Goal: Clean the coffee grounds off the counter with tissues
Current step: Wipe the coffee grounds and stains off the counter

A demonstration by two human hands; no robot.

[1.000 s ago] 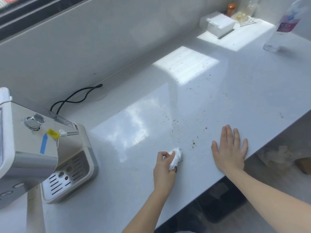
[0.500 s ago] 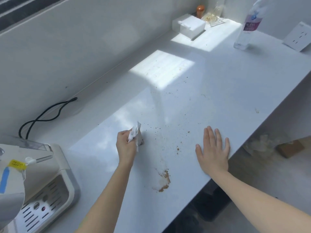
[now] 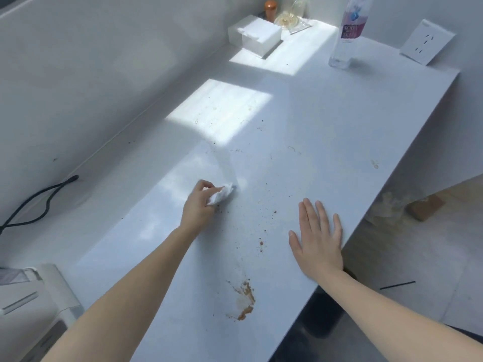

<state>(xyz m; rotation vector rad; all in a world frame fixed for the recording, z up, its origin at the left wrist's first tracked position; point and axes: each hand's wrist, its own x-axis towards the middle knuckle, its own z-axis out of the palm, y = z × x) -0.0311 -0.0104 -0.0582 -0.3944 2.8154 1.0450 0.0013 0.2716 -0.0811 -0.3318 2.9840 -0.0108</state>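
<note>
My left hand [image 3: 198, 207], grip closed round crumpled white tissue [image 3: 221, 195]; right hand [image 3: 317, 237] flat, open; brown coffee grounds [image 3: 246, 296] mostly uncleared on white worktop [image 3: 339, 121].

A crumpled white tissue [image 3: 220, 195], pinched in the left hand [image 3: 198, 205], sits down on the glossy white counter [image 3: 326, 126] about mid-surface. Fine brown coffee grounds [image 3: 261, 242] speckle the counter just right of it. A wet brown smear [image 3: 244, 300] lies closer to the person.
</note>
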